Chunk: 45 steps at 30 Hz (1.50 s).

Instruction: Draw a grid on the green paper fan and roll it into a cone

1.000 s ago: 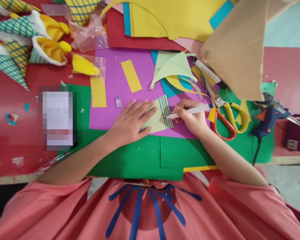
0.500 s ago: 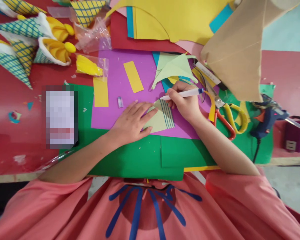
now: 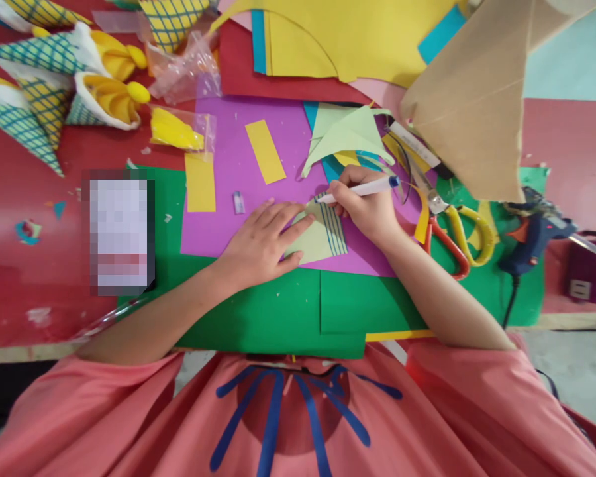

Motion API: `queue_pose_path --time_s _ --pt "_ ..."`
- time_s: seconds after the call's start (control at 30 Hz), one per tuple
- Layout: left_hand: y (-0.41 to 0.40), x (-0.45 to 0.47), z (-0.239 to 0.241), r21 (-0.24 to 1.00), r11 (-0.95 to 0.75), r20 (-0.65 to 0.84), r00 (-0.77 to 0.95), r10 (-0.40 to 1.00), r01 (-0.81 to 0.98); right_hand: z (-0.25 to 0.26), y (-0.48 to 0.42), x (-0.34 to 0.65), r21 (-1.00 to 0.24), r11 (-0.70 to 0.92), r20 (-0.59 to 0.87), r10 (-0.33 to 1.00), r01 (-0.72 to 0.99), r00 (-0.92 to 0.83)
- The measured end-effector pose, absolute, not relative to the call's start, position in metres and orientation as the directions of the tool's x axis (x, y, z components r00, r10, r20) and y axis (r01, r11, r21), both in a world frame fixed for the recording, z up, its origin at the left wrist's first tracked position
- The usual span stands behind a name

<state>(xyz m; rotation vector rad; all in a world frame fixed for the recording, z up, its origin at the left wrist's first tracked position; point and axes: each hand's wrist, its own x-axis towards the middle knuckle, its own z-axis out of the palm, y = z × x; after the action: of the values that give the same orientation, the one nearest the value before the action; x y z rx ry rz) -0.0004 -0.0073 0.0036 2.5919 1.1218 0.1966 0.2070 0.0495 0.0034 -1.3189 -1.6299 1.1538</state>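
Observation:
My left hand (image 3: 265, 242) lies flat with fingers spread, its fingertips pressing on a pale green piece of paper or foam (image 3: 312, 244). Dark blue stripes run down the right part of that piece. In my right hand (image 3: 360, 202) is a white marker (image 3: 365, 188) with a blue end, held in a pinch and slanted. The marker's tip touches the upper edge of the pale green piece, near the stripes. Beneath lies a purple sheet (image 3: 228, 172). A small marker cap (image 3: 238, 203) rests on it, left of my hands.
Scissors with yellow and red handles (image 3: 457, 238) and a glue gun (image 3: 526, 238) lie at the right. Patterned cones with yellow filling (image 3: 112, 99) stand at the upper left, above a blurred-out phone-like object (image 3: 119, 232). Brown card (image 3: 471, 99) and yellow sheets (image 3: 302, 46) lie behind.
The marker has shifted slightly left and down at its blue end, and its tip now sits a little lower with a short new mark along the top edge. My left hand stays put.

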Motion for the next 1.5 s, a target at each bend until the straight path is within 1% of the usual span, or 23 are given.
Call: queue_pose_path --time_s 0.1,0.3,0.4,0.5,0.63,0.77,0.83,0.93,1.2,1.5 --pt "-0.007 0.0 0.004 0.325 -0.647 -0.002 0.685 0.729 0.689 0.004 0.05 0.207 -0.945 0.061 -0.007 0.979 0.321 -0.204" --pt "-0.008 -0.001 0.004 0.277 -0.671 0.013 0.696 0.718 0.688 0.002 0.05 0.207 -0.943 0.094 0.029 0.978 0.319 -0.204" --pt "-0.008 -0.001 0.003 0.269 -0.671 0.013 0.694 0.72 0.691 0.004 0.05 0.207 -0.938 0.091 0.016 0.975 0.335 -0.221" --pt "-0.008 -0.001 0.004 0.277 -0.667 0.009 0.692 0.721 0.691 0.007 0.049 0.206 -0.934 0.079 -0.006 0.971 0.349 -0.237" --pt "-0.007 -0.001 0.004 0.308 -0.655 -0.001 0.688 0.725 0.69 0.007 0.048 0.206 -0.947 0.079 0.008 0.975 0.312 -0.224" --pt "-0.007 0.0 0.005 0.322 -0.645 -0.011 0.684 0.73 0.693 0.007 0.049 0.207 -0.934 0.097 0.009 0.969 0.344 -0.248" --pt "-0.007 0.0 0.004 0.318 -0.648 -0.004 0.684 0.729 0.692 0.008 0.048 0.208 -0.931 0.089 -0.01 0.963 0.354 -0.269" --pt "-0.007 0.0 0.004 0.309 -0.654 0.007 0.686 0.727 0.69 0.009 0.044 0.211 -0.945 0.064 -0.026 0.962 0.32 -0.272" --pt "-0.007 0.0 0.003 0.276 -0.68 0.034 0.7 0.714 0.68 0.002 0.027 0.216 -0.961 0.049 -0.008 0.979 0.273 -0.205" --pt "-0.008 -0.001 0.004 0.296 -0.668 0.027 0.694 0.72 0.682 0.007 0.029 0.213 -0.94 0.061 -0.013 0.977 0.335 -0.213"
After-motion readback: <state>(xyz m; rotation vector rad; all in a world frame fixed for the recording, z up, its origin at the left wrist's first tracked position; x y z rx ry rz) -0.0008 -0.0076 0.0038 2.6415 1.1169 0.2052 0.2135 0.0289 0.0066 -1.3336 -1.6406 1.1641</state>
